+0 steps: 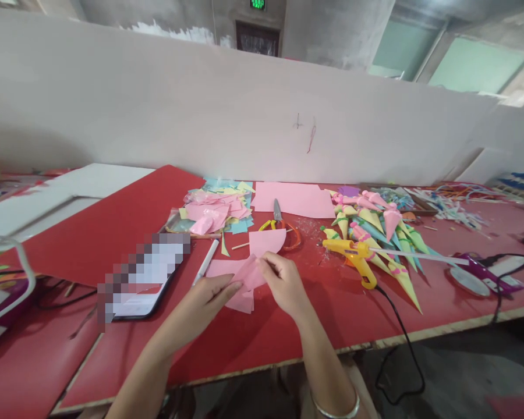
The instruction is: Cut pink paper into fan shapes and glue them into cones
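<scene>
Between my two hands is a piece of pink paper [247,272], pinched at both sides above the red table. My left hand [216,295] grips its left edge with thumb and fingers. My right hand [282,282] holds the right edge, fingers bent. Other pink paper sheets [224,267] lie beneath and just behind the hands, one of them with a rounded corner. Past them rest scissors [278,212] with orange and yellow handles, partly covered by pink paper. A white pen-like stick [208,259] lies left of the paper.
A phone [151,282] lies at left. Pink, yellow and blue paper scraps [216,210] are heaped behind, beside a large pink sheet [290,199]. At right sit a yellow glue gun [351,254] with a black cord and a pile of paper cones [402,279]. A white partition [227,116] stands behind.
</scene>
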Action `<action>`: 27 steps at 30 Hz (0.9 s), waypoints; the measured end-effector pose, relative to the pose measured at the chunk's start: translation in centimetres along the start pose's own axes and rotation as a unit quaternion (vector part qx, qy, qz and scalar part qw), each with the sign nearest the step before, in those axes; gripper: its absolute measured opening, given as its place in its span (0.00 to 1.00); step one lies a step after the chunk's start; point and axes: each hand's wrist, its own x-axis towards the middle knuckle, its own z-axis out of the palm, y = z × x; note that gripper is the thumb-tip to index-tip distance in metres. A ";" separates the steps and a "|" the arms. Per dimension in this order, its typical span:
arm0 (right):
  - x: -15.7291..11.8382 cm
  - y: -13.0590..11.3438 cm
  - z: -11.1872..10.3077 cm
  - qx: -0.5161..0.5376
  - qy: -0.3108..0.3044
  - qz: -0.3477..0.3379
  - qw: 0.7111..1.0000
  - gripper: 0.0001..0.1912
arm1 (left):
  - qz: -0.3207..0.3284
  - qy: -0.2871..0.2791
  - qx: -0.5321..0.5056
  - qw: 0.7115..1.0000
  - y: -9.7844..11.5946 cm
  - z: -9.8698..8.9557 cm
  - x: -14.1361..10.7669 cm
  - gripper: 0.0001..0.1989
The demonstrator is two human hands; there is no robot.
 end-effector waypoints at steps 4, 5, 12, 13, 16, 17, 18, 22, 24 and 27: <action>-0.1 -0.2 0.2 0.058 -0.063 0.007 0.996 0.11 | -0.015 0.012 -0.018 1.000 -0.2 -0.2 -0.2 0.18; -0.2 -0.3 0.3 0.060 -0.078 0.010 0.995 0.11 | -0.015 0.009 -0.023 1.000 -0.3 -0.2 -0.2 0.18; -0.2 -0.1 0.6 0.058 -0.066 0.041 0.995 0.15 | -0.013 0.003 -0.019 1.000 0.1 0.0 0.0 0.20; -0.2 -0.1 0.6 0.059 -0.062 0.042 0.995 0.15 | -0.007 0.011 -0.016 1.000 0.2 -0.1 0.0 0.20; -0.2 -0.3 0.6 0.052 -0.054 0.038 0.996 0.15 | 0.000 0.040 -0.002 0.999 0.6 -0.2 0.1 0.20; -0.2 -0.3 0.6 0.049 -0.052 0.037 0.997 0.15 | -0.003 0.049 0.004 0.999 0.6 -0.2 0.1 0.20; -0.1 -0.3 0.7 0.048 -0.048 0.035 0.997 0.15 | -0.008 0.059 0.011 0.998 0.6 -0.2 0.1 0.21; 0.0 -0.4 0.8 0.047 -0.035 0.025 0.998 0.16 | -0.027 0.084 0.049 0.995 0.4 -0.3 -0.1 0.23; 0.0 -0.4 0.7 0.051 -0.024 0.024 0.998 0.16 | -0.030 0.079 0.047 0.995 0.3 -0.4 -0.3 0.23; 0.1 -0.4 0.5 0.063 -0.003 0.031 0.998 0.16 | -0.045 0.056 0.001 0.997 0.4 -0.6 -0.6 0.23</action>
